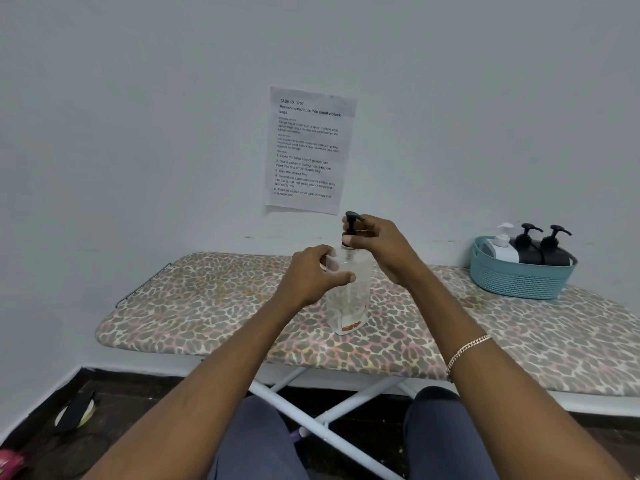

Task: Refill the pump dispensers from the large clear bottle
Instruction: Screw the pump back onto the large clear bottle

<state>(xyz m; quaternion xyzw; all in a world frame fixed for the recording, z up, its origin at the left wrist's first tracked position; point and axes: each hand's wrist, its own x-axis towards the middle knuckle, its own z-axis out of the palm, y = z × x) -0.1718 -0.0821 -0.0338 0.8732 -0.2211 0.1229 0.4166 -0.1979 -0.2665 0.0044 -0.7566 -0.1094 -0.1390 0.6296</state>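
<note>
Nearest, below both wrists, are the person's knees in grey-blue trousers (256,441), with the white metal crossed legs (332,410) of an ironing board between them. A black flat sandal (76,410) lies on the dark floor, well off to the outer side of the left forearm. A thin gold-coloured chain bracelet (467,351) sits on the right wrist.

Both arms reach forward over the leopard-print padded ironing board cover (207,306). The left hand (311,275) grips the upper body of a clear square plastic bottle (346,306): the thumb lies across the near face and the fingers curl round the far side. The bottle stands upright on the cover, directly under the right hand and against the left palm. A little pale content and a reddish patch show near its base.

The right hand (377,247) is just above and beside the left, its fingertips (349,241) pinching the collar at the bottle's neck. The black pump head (353,218) rises above those fingers.

Farther back, well out past the right hand, a teal woven-look plastic basket (519,282) stands on the cover by the wall. It holds a white pump dispenser (502,244) and two black pump dispensers (528,247).

On the pale wall beyond both hands, a printed white paper sheet (308,150) hangs just above the pump.
</note>
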